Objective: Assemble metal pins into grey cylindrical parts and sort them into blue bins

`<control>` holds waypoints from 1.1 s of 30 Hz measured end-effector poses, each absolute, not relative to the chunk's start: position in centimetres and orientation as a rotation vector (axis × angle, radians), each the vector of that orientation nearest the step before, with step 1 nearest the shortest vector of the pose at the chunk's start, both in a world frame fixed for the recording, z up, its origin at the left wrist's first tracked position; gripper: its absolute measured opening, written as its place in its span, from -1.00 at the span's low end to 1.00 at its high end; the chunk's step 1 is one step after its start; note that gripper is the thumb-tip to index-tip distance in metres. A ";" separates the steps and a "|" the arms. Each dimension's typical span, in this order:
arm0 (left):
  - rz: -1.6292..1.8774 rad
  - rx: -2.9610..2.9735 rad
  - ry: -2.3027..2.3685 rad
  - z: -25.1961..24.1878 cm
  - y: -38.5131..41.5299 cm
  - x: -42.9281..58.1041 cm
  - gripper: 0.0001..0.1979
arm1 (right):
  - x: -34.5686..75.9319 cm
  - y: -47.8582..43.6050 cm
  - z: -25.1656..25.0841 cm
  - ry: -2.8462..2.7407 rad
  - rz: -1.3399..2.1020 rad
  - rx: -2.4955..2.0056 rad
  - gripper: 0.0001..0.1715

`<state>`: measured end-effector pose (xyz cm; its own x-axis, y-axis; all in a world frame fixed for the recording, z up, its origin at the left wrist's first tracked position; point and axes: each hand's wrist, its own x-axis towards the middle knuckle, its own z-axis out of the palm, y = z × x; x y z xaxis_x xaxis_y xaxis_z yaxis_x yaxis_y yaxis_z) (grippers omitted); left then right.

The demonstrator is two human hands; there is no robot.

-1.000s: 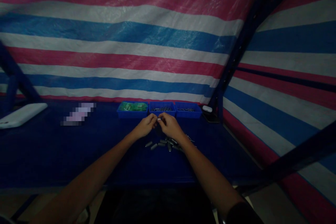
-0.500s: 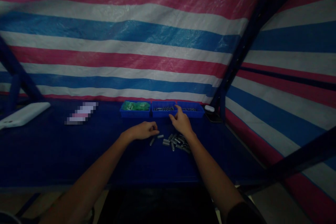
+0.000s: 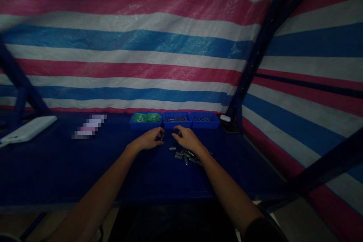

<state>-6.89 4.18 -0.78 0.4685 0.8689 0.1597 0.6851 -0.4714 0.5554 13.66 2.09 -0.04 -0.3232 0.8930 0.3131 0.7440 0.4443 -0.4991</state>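
Note:
My left hand [image 3: 150, 138] is raised over the table, thumb and fingers closed around a small dark metal cylinder [image 3: 162, 136]. Facing it from the right is my right hand [image 3: 187, 138], its thumb and forefinger curved with a gap between them; nothing can be made out in it. Just below my right hand lies a loose pile of short metal cylinders [image 3: 185, 155], partly covered by that wrist. One single cylinder [image 3: 172, 148] rests apart, between the pile and my left hand.
Behind my hands stand three blue bins in a row: one with green-wrapped pieces [image 3: 146, 117], one with metal parts [image 3: 177, 119], one with small metal pieces [image 3: 202, 120]. A white case [image 3: 225, 118] sits at right; a white power bank [image 3: 30, 128] lies left on the blue table [image 3: 85, 174].
My right hand has come back from the bins toward my left hand. The cylinder lying beside my left hand has left the table, and that hand now holds one, slightly higher.

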 end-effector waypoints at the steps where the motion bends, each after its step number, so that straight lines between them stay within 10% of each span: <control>1: 0.583 2.305 1.327 -0.9 4.3 -6.9 -0.69 | 13.6 2.0 -0.1 -2.179 0.372 -1.343 -0.66; 13: 0.674 2.371 1.705 -1.6 4.1 -5.6 -0.78 | 13.3 1.8 0.1 -2.225 0.411 -1.272 -0.68; 33: 0.888 1.944 1.069 -0.6 3.3 -3.6 -0.69 | 13.4 1.8 0.2 -2.078 0.369 -1.235 -0.79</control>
